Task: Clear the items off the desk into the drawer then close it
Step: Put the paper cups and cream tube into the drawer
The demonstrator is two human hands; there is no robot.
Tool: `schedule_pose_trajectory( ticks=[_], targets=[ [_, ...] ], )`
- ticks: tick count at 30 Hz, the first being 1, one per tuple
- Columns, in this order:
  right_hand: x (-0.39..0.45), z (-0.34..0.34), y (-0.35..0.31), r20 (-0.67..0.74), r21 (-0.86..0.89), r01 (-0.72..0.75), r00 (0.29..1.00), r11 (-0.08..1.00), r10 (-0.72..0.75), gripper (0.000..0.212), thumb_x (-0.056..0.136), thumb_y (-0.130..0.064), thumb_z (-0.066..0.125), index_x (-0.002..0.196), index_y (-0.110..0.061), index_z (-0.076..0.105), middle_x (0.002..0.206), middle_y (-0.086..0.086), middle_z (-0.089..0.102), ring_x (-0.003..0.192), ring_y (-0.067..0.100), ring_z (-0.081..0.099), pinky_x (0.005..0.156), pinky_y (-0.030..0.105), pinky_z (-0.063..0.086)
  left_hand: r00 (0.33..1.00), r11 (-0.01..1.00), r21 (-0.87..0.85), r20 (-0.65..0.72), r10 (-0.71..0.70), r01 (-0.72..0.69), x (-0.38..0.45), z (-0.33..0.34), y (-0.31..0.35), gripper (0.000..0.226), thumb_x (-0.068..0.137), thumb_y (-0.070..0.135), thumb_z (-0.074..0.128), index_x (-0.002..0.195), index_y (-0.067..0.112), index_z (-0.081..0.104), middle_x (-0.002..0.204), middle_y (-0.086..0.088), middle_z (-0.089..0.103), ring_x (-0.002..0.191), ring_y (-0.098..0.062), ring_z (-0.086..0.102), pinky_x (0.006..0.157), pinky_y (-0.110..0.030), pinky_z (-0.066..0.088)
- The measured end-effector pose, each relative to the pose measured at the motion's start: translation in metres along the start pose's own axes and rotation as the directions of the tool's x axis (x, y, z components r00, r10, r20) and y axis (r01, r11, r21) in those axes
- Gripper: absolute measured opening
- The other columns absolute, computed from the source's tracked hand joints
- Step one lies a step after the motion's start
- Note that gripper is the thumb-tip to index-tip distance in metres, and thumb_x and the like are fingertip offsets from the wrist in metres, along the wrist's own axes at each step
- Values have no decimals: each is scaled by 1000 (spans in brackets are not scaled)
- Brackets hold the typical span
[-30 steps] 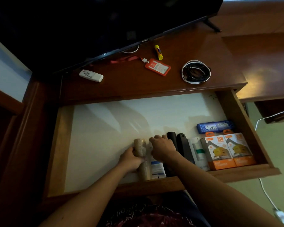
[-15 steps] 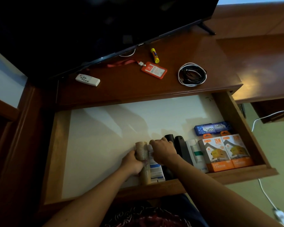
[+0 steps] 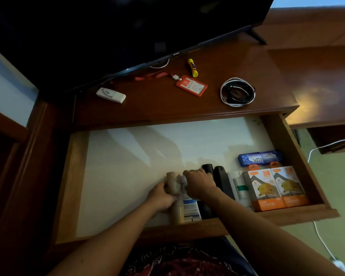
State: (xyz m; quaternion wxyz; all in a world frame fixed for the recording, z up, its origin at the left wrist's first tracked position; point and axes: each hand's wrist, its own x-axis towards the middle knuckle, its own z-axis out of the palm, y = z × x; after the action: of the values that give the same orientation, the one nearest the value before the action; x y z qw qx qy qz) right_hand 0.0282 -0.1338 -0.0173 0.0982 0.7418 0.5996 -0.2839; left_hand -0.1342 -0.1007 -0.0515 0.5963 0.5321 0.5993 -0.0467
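Head view: reaching into the open drawer (image 3: 299, 156) with both hands. Left hand (image 3: 161, 198) gripping a ribbed tan roll (image 3: 173, 183) near the drawer's front. Right hand (image 3: 199, 183) pressing down on a white tube (image 3: 190, 208) just beside the roll; grip impossible to tell. Sitting on the desk (image 3: 167, 108): white remote (image 3: 111, 95), orange badge holder (image 3: 191, 85), yellow glue stick (image 3: 193, 67), coiled cables (image 3: 237, 92). Lying at the drawer's right: two orange charger boxes (image 3: 275, 188).
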Motion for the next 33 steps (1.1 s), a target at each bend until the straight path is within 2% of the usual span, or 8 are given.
schedule_pose_trajectory(
  ticks=[4,8,14,18,21,26,29,33],
  targets=[
    [-1,-1,-3,-19,39,1,1000,999,-1,38,87,-22,63,124,-16,55,126,7,59,121,34,52,98,54,44,1000,1000,9,20,-1,1,-1,-7,-2,56,73,39,83,121,27,58,108,4,68,93,-21,68,72,-42,63],
    [4,-13,-11,-116,89,1,993,996,10,44,87,-19,58,131,-17,55,131,6,57,118,32,55,94,46,48,1000,1000,6,12,-11,10,-2,-21,2,79,72,51,83,137,23,47,120,-1,62,98,-21,65,67,-36,61],
    [29,-62,-38,-342,175,82,940,981,-18,48,88,-15,51,136,-20,55,138,2,56,124,28,49,99,45,44,958,993,49,-262,113,-104,-1,-65,44,67,79,49,76,134,18,53,116,-5,65,103,-25,65,88,-41,58],
    [53,-98,-55,-517,180,179,854,967,-62,39,95,-23,52,133,-20,57,140,1,54,130,27,42,104,45,38,882,969,109,-403,246,-221,-3,-103,85,47,93,33,67,135,18,53,124,-3,62,100,-16,58,82,-29,49],
    [73,-117,-60,-578,138,208,811,968,-92,38,96,-29,52,133,-21,55,144,3,48,135,29,36,108,47,35,796,949,98,-522,306,-300,-2,-130,112,39,95,25,64,132,18,54,123,-1,62,101,-12,56,81,-26,45],
    [112,-145,-55,-531,102,172,843,980,-93,50,102,-39,40,148,-21,39,164,9,20,151,34,10,119,55,16,684,943,114,-662,306,-312,17,-175,153,41,93,27,62,132,23,53,127,-4,56,104,-20,59,80,-32,48],
    [134,-156,-45,-406,119,113,912,986,-55,61,103,-55,22,158,-28,14,167,6,-4,151,36,-11,119,55,-4,691,966,169,-675,259,-197,34,-195,169,52,93,31,60,142,24,44,141,-10,42,117,-32,55,90,-40,51],
    [150,-152,-40,-260,85,74,964,994,-50,73,96,-71,10,158,-35,-3,165,3,-20,148,36,-25,117,58,-13,679,926,377,-677,284,-11,57,-211,181,63,92,42,52,150,29,33,150,-15,27,125,-42,40,100,-49,44]
  ],
)
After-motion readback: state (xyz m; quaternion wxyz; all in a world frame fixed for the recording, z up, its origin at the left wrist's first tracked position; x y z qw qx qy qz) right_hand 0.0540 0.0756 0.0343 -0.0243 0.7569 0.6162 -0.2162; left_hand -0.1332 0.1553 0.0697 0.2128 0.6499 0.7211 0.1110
